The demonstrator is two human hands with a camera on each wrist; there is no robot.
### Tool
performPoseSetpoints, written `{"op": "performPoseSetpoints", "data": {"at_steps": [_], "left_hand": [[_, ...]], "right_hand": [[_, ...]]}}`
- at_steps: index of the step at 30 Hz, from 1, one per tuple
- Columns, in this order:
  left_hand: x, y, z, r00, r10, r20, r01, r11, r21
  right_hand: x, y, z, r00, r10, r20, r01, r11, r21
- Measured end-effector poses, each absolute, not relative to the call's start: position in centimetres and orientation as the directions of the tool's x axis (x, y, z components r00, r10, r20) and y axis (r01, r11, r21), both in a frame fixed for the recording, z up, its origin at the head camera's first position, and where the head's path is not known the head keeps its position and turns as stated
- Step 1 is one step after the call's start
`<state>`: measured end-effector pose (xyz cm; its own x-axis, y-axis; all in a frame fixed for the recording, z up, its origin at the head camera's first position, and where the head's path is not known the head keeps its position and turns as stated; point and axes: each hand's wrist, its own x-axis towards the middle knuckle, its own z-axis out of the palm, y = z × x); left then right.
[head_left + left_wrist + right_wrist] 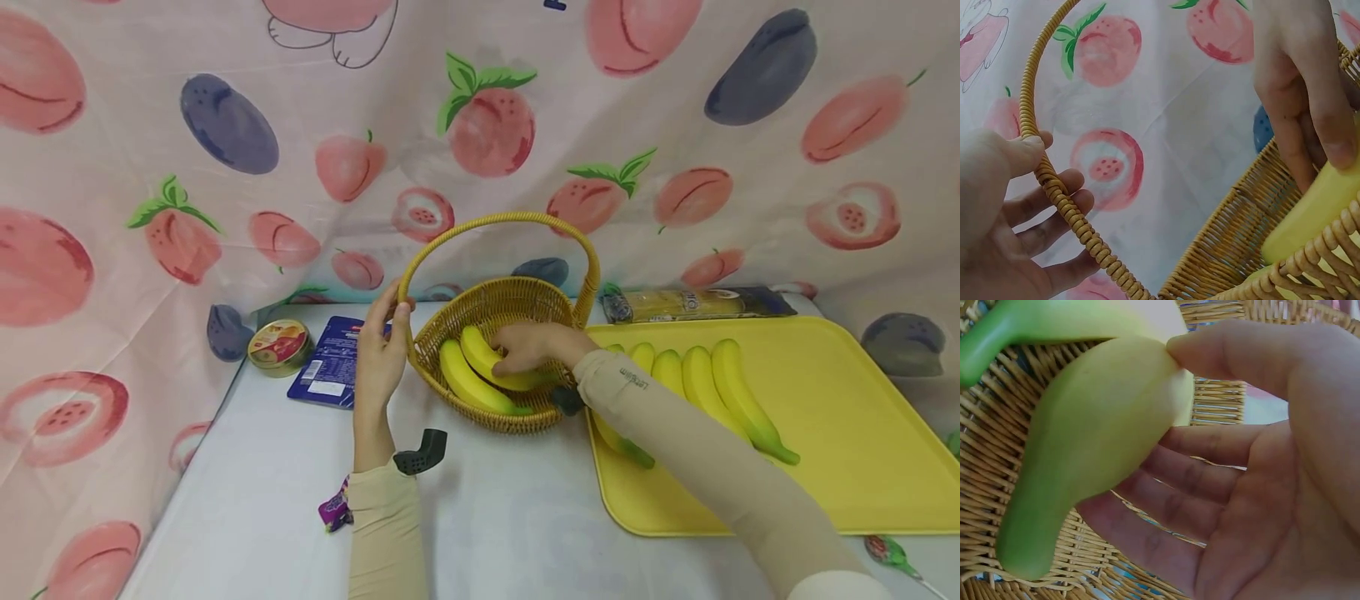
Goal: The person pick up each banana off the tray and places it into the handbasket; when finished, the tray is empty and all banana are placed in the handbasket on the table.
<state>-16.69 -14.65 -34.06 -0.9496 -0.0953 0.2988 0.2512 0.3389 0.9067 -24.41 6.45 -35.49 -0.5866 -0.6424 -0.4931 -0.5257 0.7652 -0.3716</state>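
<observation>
- On the white surface [247, 500], a yellow tray [862, 433] carries a row of bananas [720, 392]
- Just left of it stands a wicker basket [450, 333], stiff and light; the left hand [381, 354] grips its handle [1063, 203]
- Inside lie two bananas; the right hand [534, 346] pinches one banana [1091, 444], which looks smooth, firm and likely slippery, best held mid-body
</observation>
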Motion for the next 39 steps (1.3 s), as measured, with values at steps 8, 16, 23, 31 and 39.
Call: {"op": "performPoseSetpoints", "data": {"at_steps": [8, 16, 23, 31, 39], "left_hand": [[-16.5, -14.7, -33.9, -0.942, -0.08, 0.327, 0.282, 0.347, 0.895], [-16.5, -14.6, -33.8, -0.938, -0.079, 0.336, 0.289, 0.353, 0.89], [-16.7, -14.8, -34.2, -0.949, -0.084, 0.305, 0.259, 0.351, 0.9], [-18.3, -15.5, -36.7, -0.942, -0.099, 0.321, 0.27, 0.345, 0.899], [-18.2, -15.3, -36.8, -0.927, -0.112, 0.358, 0.299, 0.355, 0.886]], "right_hand": [[-24.6, 5.6, -36.0, -0.566, -0.611, -0.554, -0.531, 0.784, -0.322], [-24.4, 5.8, -36.3, -0.567, -0.591, -0.574, -0.495, 0.801, -0.337], [-23.8, 7.2, -36.0, -0.592, -0.619, -0.516, -0.47, 0.786, -0.402], [-22.3, 10.3, -35.6, -0.661, -0.685, -0.306, -0.461, 0.692, -0.555], [-20.4, 13.5, -35.8, -0.731, -0.661, -0.17, -0.423, 0.635, -0.647]]}}
